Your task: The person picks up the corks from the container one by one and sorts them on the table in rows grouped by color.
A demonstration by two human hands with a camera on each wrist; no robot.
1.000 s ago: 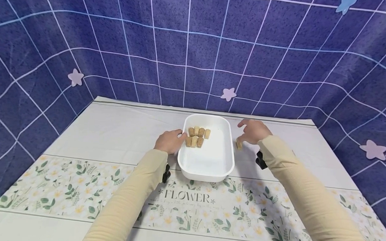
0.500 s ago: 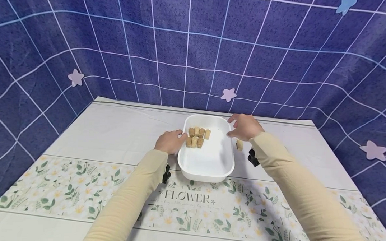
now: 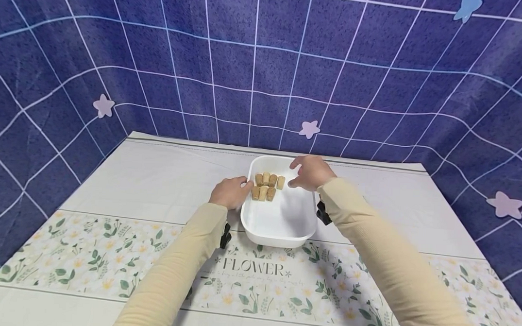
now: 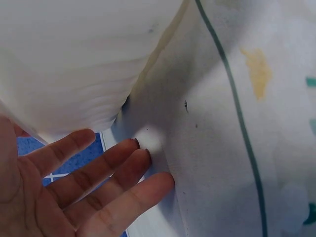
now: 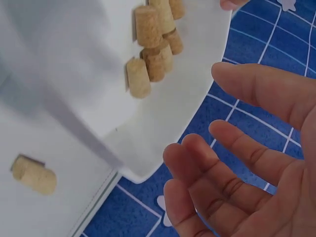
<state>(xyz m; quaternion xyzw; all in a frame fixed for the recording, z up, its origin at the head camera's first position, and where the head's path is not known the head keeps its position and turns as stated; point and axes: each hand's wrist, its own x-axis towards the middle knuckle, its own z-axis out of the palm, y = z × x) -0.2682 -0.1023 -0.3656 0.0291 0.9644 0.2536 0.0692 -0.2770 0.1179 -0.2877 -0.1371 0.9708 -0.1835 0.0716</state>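
Several tapered corks [image 3: 272, 181] lie in two rows at the left side of a white plastic tray [image 3: 280, 232]. My left hand [image 3: 228, 192] holds the tray's left rim, its thumb over the edge and the other fingers loosely extended along the outer wall [image 4: 64, 64]. Over the far right part of the tray hovers my right hand [image 3: 311, 172], fingers spread and relaxed, thumb and index apart with nothing between them. Its fingertips point toward the nearest pale cork [image 5: 138, 79]. Another cork [image 5: 34, 175] lies on its side outside the tray, mostly hidden behind the right wrist in the head view.
A white cloth [image 3: 164, 178] with a floral band [image 3: 108, 258] and the word FLOWER covers the table. Behind and at both sides hangs a blue curtain [image 3: 230, 59] with a line grid and stars.
My right hand has left the cork on the table at the tray's right and moved left over the rim, above the tray. My left hand has stayed at the left rim.
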